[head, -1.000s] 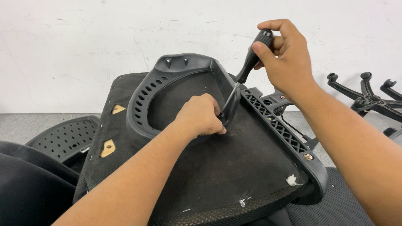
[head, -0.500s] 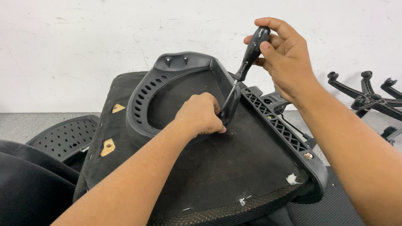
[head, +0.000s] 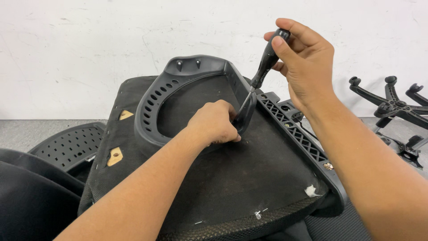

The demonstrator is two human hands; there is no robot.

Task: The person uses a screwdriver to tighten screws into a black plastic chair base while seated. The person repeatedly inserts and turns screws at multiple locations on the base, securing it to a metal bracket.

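Note:
An upturned chair seat [head: 249, 178] covered in black fabric lies in front of me. A black plastic horseshoe-shaped bracket [head: 151, 107] rests on its underside. My left hand [head: 214, 122] presses on the bracket's right end, fingers curled around something I cannot make out. My right hand [head: 303, 62] grips the black handle of a screwdriver [head: 263, 67], whose shaft slants down to the bracket beside my left fingers. A latticed black plastic arm piece [head: 298, 134] runs along the seat's right edge.
A white wall stands behind. A black star-shaped chair base [head: 392, 105] lies on the grey floor at the right. A perforated black plastic panel [head: 67, 145] and a dark cushion [head: 26, 196] lie at the left.
My right hand has turned and lifted slightly with the screwdriver handle, bringing the tool more upright. My left hand stays on the bracket.

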